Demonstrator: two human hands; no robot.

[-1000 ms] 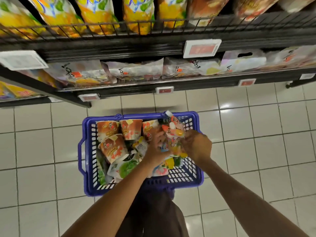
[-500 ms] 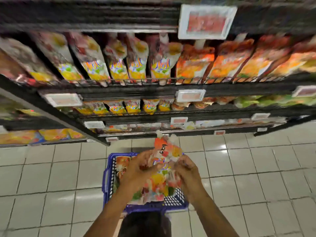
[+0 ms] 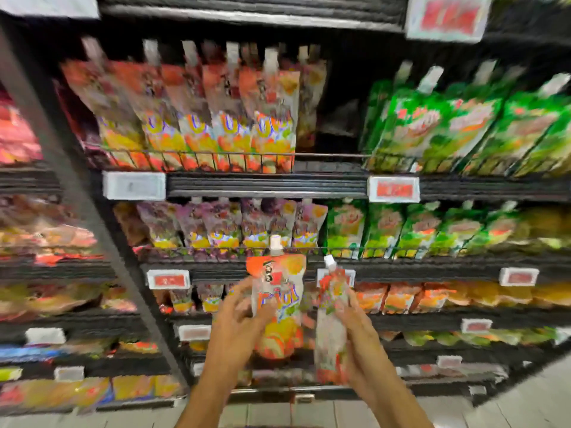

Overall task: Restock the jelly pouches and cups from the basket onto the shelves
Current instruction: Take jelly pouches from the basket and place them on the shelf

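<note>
pouches [image 3: 278, 304] raised, left grip [image 3: 234, 329], right grip [image 3: 358, 344] clasping

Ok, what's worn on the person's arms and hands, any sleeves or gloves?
The left hand and right hand wear no gloves; no watch or ring shows, though blur could hide a thin one. No sleeves in view: left forearm and right forearm are bare.

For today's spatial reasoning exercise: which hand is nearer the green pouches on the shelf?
Right. The right hand, gripping a narrow pouch, sits below-left of the green pouches; the left hand, holding an orange pouch, is farther left.
</note>
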